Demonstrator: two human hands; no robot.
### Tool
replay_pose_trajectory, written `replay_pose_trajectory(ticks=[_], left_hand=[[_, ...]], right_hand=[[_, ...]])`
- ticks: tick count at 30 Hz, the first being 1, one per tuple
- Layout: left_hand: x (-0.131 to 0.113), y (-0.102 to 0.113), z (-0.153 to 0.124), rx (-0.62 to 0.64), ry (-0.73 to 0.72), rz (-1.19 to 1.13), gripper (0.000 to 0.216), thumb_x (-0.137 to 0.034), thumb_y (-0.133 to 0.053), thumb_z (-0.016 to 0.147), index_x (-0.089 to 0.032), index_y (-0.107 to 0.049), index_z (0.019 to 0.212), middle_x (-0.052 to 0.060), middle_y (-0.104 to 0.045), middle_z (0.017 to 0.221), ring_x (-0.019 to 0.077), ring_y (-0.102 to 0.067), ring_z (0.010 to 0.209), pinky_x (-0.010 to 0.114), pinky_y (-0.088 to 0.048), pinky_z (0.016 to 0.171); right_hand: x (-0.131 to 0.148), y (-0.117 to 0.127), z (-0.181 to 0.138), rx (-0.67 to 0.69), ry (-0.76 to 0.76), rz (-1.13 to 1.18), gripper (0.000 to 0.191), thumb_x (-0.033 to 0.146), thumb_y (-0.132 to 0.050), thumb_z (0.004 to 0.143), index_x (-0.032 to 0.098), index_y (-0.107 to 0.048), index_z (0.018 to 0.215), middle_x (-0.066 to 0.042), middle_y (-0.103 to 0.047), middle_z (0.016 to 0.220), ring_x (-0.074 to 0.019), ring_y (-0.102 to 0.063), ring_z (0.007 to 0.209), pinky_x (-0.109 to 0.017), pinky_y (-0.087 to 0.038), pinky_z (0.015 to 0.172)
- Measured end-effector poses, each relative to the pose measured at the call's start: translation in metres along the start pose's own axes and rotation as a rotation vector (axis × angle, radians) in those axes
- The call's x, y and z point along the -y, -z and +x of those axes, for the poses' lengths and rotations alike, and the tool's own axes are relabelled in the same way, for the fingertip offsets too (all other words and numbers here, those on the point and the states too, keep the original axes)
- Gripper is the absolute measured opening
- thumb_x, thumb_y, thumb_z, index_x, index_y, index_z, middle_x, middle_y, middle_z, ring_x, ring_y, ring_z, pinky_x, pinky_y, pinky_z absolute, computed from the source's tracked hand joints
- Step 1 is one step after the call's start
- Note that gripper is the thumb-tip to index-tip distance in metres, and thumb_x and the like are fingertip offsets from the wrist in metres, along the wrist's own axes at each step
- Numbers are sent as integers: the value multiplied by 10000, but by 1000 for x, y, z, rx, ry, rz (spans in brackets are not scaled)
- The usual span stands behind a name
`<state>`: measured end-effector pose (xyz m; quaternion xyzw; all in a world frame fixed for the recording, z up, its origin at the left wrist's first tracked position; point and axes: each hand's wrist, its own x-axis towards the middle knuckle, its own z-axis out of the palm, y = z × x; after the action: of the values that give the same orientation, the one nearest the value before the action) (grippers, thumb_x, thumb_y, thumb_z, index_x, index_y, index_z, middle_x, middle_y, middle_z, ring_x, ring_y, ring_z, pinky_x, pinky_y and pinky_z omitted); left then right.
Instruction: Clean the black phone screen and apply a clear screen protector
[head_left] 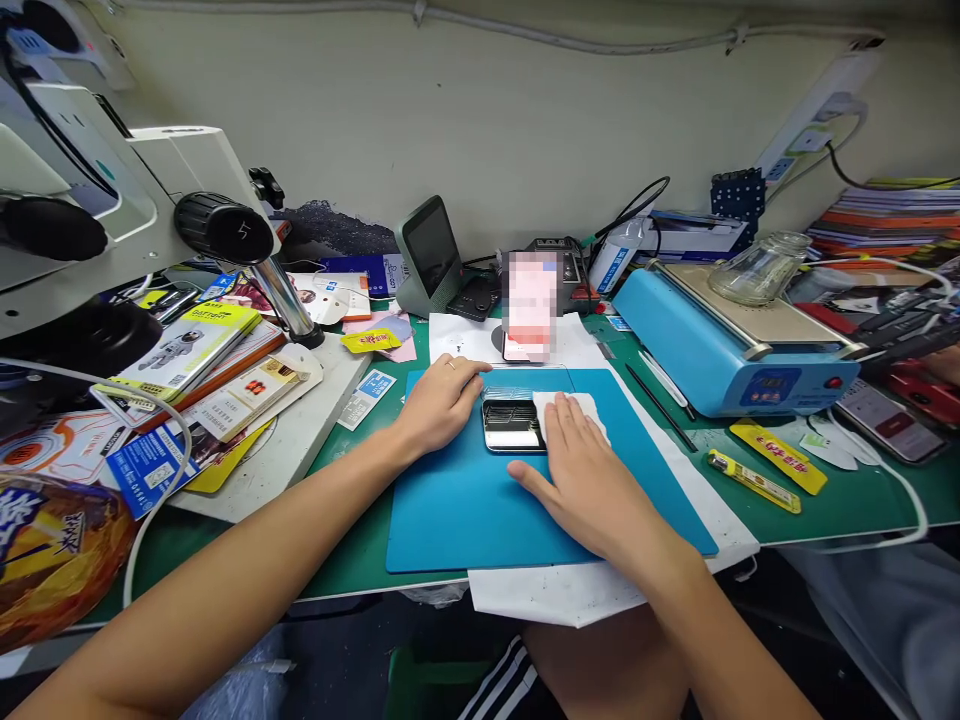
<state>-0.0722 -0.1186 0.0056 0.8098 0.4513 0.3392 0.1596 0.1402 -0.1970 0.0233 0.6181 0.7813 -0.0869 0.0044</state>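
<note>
The right hand (581,475) lies flat, fingers together and thumb spread, over a white tissue (595,408) on the right part of a dark-rimmed phone (512,435). The left hand (442,402), loosely bent, is just beside its left edge; whether it grips that edge, I cannot tell. The phone lies on a blue mat (465,515) on the green counter (352,555). Farther right, a glass jar (761,268) sits on a blue machine (787,375).

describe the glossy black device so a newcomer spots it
On the green table lies a blue rectangular mat. In its far half, beside the left hand, is a glossy black rectangular device; its reflections set it apart from the plain white wipe under the right hand.
</note>
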Motion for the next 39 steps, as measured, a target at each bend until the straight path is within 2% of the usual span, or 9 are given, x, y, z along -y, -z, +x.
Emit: replay_pose_trajectory(ticks=[4, 7, 11, 19, 22, 27, 31, 35, 39], left_hand=[[1, 0, 1, -10, -8, 2, 290, -224, -417, 1021, -209, -648, 1196, 67, -714, 1103, 241, -580, 1043, 408, -487, 947], [1, 0, 1, -2, -9, 9, 295, -232, -409, 1028, -215, -644, 1206, 64, -719, 1076, 240, -583, 1034, 405, -487, 941], [1, 2, -1, 8, -9, 27, 299, -240, -400, 1036, -201, -648, 1199, 67, -717, 1052, 241, -583, 1008, 402, -481, 915], [0, 4, -1, 12, 14, -8, 282, -230, -423, 1023, -204, -654, 1181, 65, -716, 1094, 242, -577, 1032, 402, -483, 928], [-1, 2, 0, 5, 26, -6, 287, -223, -420, 1018, -215, -651, 1189, 62, -715, 1105, 245, -575, 1047, 409, -485, 940], [0, 1, 2, -8, 13, 8, 298, -214, -409, 1019, -201, -649, 1195, 73, -711, 1111, 244, -575, 1058, 406, -484, 951], [1, 1, 1, -7, 19, 16, 308, -224, -393, 1030, -209, -646, 1206, 64, -717, 1065, 238, -583, 1025, 399, -488, 933], [2, 1, 0, -6, 14, 14, 307, -230, -394, 1033, -207, -644, 1210, 59, -716, 1049, 235, -583, 1022, 393, -485, 924], [2, 2, -1, 8, 18, 18, 302, -242, -404, 1033, -196, -647, 1207, 64, -720, 1080, 243, -579, 1019, 407, -479, 930]], right_hand=[[33, 0, 13, 16, 100, 66, 1057, 791, -276, 910, -2, -182, 1602, -202, -92, 1685, -327, -44, 1562, -515, -169, 1257], [43, 1, 11, 17, 182, 130, 1024, 770, -304, 916, 28, -178, 1610, -170, -88, 1693, -309, -42, 1567, -509, -171, 1259], [30, 6, 1, 67, 226, 127, 951, 730, -301, 946, 66, -187, 1617, -139, -112, 1697, -298, -95, 1568, -493, -193, 1258], [-21, 3, -10, 8, 78, 17, 959, 747, -259, 948, 61, -196, 1616, -170, -146, 1690, -337, -142, 1556, -539, -229, 1239], [-16, 0, -8, -23, 67, 21, 1001, 774, -242, 930, 40, -210, 1611, -204, -176, 1676, -367, -167, 1546, -572, -257, 1222], [26, -7, 10, -66, -32, 40, 1128, 831, -233, 886, -61, -230, 1575, -274, -159, 1658, -391, -119, 1546, -547, -189, 1244], [49, -6, 23, -16, 133, 108, 1083, 800, -271, 905, -35, -197, 1590, -241, -115, 1676, -353, -64, 1561, -514, -141, 1260], [38, 1, 21, 19, 251, 166, 923, 715, -280, 955, 81, -196, 1620, -153, -151, 1695, -299, -92, 1568, -510, -180, 1257], [10, 4, 9, 37, 216, 110, 923, 735, -262, 954, 95, -220, 1618, -140, -153, 1695, -306, -137, 1562, -508, -228, 1246]])
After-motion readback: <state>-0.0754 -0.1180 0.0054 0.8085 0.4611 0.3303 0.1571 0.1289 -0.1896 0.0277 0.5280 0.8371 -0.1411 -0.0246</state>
